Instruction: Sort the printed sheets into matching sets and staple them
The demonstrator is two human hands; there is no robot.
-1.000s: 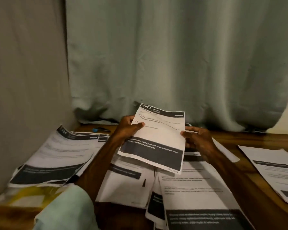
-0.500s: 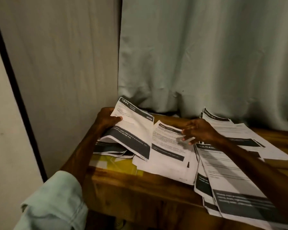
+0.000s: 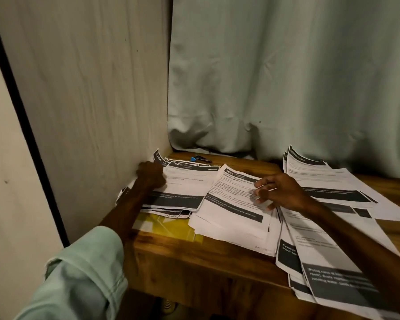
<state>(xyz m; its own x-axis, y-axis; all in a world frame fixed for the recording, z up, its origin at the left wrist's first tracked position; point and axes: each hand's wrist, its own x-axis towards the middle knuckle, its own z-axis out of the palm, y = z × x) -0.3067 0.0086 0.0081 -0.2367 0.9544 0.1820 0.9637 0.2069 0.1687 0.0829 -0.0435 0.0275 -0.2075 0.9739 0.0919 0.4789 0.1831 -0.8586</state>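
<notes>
left hand (image 3: 151, 176) grips sheet 1623 (image 3: 189, 182) (edge) | right fingers (image 3: 263, 181) on sheet 3565 (image 3: 231, 196)

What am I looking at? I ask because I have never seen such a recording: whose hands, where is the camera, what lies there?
No machine here: a person works with bare hands, filmed by one camera worn on the head, looking down. The left hand grips the edge of the sheet headed 1623, which lies by the wall. The right hand, fingers spread, touches the sheet headed 3565. More printed sheets cover the wooden table, with a yellow folder under some and a small blue-and-black tool at the back.
</notes>
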